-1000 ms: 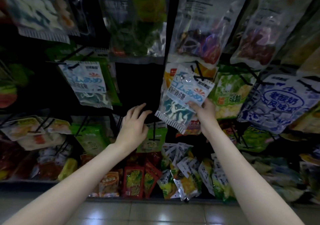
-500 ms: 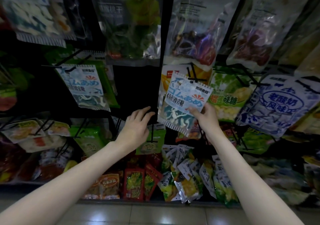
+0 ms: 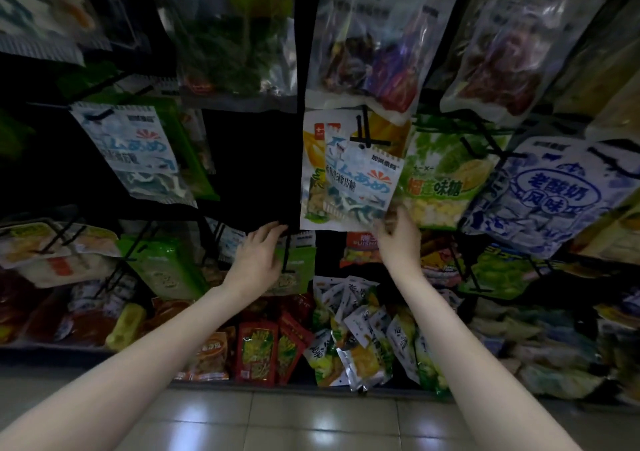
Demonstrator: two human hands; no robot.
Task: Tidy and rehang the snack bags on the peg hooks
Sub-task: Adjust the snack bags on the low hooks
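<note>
A blue and white snack bag (image 3: 360,182) hangs at the centre on a black peg hook (image 3: 363,138), in front of a white and yellow bag (image 3: 313,173). My right hand (image 3: 398,242) is just below it, and its blurred fingertips pinch the bag's lower right corner. My left hand (image 3: 258,260) is lower left of the bag, fingers relaxed and holding nothing, with the fingertips at the lower edge of a dark panel (image 3: 249,163). A matching blue and white bag (image 3: 135,154) hangs on a hook at the left.
Green durian candy bag (image 3: 446,180) and blue yoghurt candy bag (image 3: 554,194) hang to the right. Large clear bags (image 3: 367,41) hang above. Green bags (image 3: 166,270) hang below left on hooks. Several small packets (image 3: 360,332) fill the bottom shelf above a tiled floor (image 3: 311,423).
The blue and white bag went up and now hangs straighter on the centre hook. My right hand slid from its right edge to its lower corner. My left hand barely moved.
</note>
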